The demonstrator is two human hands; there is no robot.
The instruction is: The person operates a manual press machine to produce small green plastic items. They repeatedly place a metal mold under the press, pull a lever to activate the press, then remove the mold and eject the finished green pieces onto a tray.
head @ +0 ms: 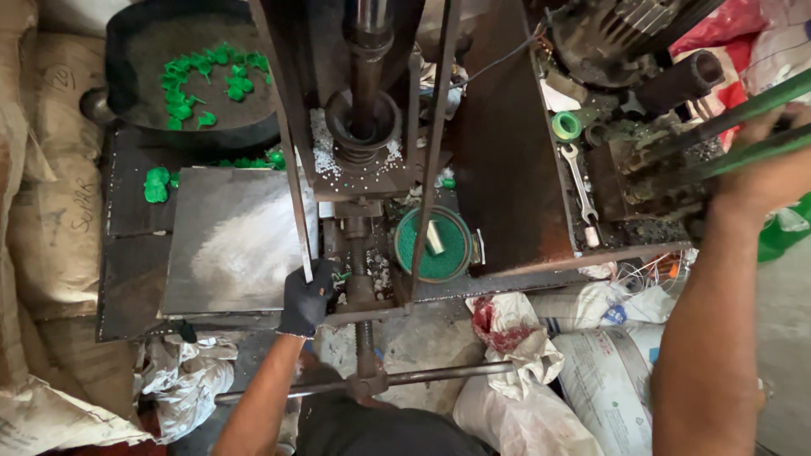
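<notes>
**Gloved hand at the press, other on the lever**

Head view: the left hand (306, 297), black-gloved, is closed at the foot of a thin metal rod (296, 203) beside the steel plate (241, 241); the right hand (764, 165) is wrapped over the green lever bars (735, 135); green moulded pieces (207, 80) are gathered in a dark pan (127, 42).

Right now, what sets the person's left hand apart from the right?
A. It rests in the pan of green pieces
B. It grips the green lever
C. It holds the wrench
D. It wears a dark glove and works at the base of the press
D: the left hand wears a dark glove at the machine's lower frame, while the bare right hand is up on the green lever.
</notes>
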